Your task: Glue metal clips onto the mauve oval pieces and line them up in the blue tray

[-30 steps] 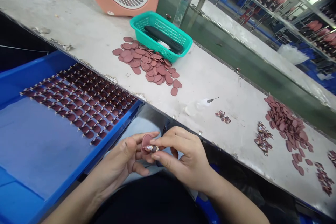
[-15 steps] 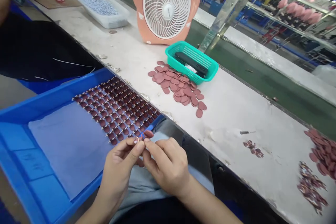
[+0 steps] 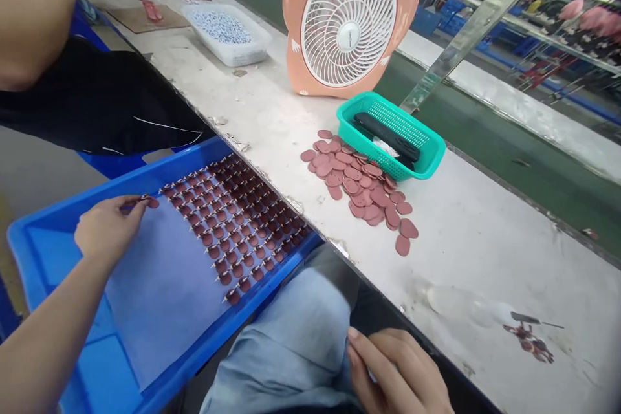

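Observation:
My left hand [image 3: 109, 226] is over the far left of the blue tray [image 3: 92, 199], thumb and fingertips pinching a small dark red oval piece [image 3: 152, 202]. The piece is at the upper edge of the pale blue sheet [image 3: 155, 317], left of the rows of similar dark red pieces with light ends [image 3: 228, 226]. My right hand [image 3: 398, 369] is by the jeans-covered knee [image 3: 301, 310], below the table edge. Its fingers are curled, with thumb and forefinger tips close together; nothing shows between them.
On the white table are loose reddish ovals [image 3: 361, 184], a green basket [image 3: 427, 168] with dark things inside, an orange fan [image 3: 295, 58], a thin dark-handled tool [image 3: 526, 318] and a small dark red heap [image 3: 531, 344]. Another person's arm [image 3: 39, 19] reaches in at upper left.
My hands were together working on the small piece; now they are apart. The left has carried it left to the tray's sheet, while the right has moved right and down. The view has shifted.

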